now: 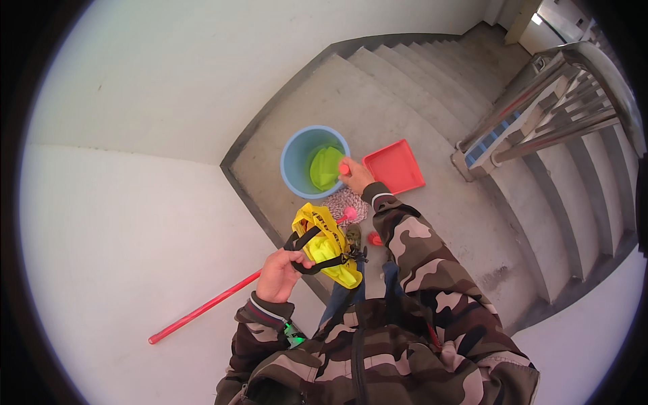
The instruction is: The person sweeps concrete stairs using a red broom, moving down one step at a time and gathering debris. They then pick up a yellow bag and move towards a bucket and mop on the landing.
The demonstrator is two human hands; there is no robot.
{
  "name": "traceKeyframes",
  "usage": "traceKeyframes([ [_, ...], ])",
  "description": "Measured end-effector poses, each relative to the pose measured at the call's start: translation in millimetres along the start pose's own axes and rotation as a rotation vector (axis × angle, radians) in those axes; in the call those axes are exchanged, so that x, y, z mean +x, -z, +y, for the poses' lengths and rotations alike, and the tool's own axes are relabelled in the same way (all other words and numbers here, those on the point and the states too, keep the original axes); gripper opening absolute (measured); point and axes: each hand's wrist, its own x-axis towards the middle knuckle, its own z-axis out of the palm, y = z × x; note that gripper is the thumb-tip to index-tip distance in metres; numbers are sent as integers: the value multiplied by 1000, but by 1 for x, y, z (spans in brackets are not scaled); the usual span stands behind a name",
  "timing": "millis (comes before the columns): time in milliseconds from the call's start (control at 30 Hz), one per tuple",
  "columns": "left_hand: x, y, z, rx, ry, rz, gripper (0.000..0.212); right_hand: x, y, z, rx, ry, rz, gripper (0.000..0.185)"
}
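My left hand (278, 273) grips the black straps of a yellow bag (324, 215) with dark lettering. The bag hangs with its mouth open, and bright yellow fabric (328, 253) shows inside. My right hand (358, 177) is closed around a red handle (345, 169) beside the bucket rim. That handle looks like part of the red dustpan (395, 166), though my hand hides any joint. Just left of this hand stands a blue bucket (293, 167) holding a lime-green cloth (325, 167).
A string mop head (349, 202) lies near my feet; its red pole (207, 306) slants against the white wall (116, 217). Part of a red brush (374, 238) shows beside my right sleeve. Concrete stairs (400, 71) and a metal railing (557, 126) border the landing (324, 101).
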Motion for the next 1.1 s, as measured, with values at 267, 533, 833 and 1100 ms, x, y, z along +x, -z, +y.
traceKeyframes([
  [267, 13, 15, -19, -110, 134, -26, 12, -45, 60, -20, 71, 102, -110, 17],
  [533, 53, 4, -37, -100, 180, -233, 26, -101, 75, -5, -23, 29, -54, 18],
  [833, 102, -25, -67, -34, 139, -251, 22, -135, 56, 8, -106, 94, 120, 29],
  [1100, 141, -40, -90, -33, 109, -446, 42, -145, 34, -15, 477, -181, 84, 60],
])
